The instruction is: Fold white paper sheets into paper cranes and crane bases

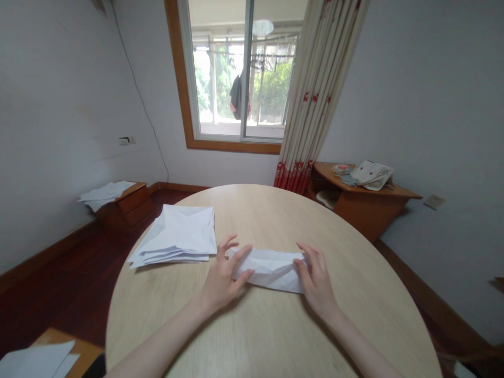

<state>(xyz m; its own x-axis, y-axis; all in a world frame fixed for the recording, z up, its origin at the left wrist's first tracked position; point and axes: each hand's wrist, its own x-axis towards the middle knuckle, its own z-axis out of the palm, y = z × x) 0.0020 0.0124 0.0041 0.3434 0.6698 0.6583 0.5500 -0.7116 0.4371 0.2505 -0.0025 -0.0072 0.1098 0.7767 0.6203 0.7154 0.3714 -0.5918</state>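
Pinching the two ends of a folded white paper packet (271, 269), both hands rest on the round pale wood-grain table (275, 325). Left hand (220, 278): thumb and forefinger part-closed around the packet's left end, thumb underneath or at the near edge, forefinger laid over the top; the other fingers are spread and lifted, touching nothing. Right hand (317, 281): fingers curled down onto the right end, tips pressing the paper against the table; whether the thumb is tucked beneath cannot be told. Neither hand is fully shut; both have a light hold on the paper rather than a clamp.

Packet position: flat on the table, lying crosswise between the hands, slightly rumpled, with several creases showing on its upper face. It sits a little right of the table's middle, near the person.

Judgement on technique: the fold will likely come out cleaner if both ends are held level, the edges are matched before pressing, and the crease is run outward from the middle with the fingertips. Uneven pressure at one end could skew the layers.

Surroundings: a loose stack of white paper sheets (177, 236) lies on the table just beside the left hand, apart from the packet. More white sheets (104, 193) rest on a low brown wooden cabinet (132, 207) by the left wall.
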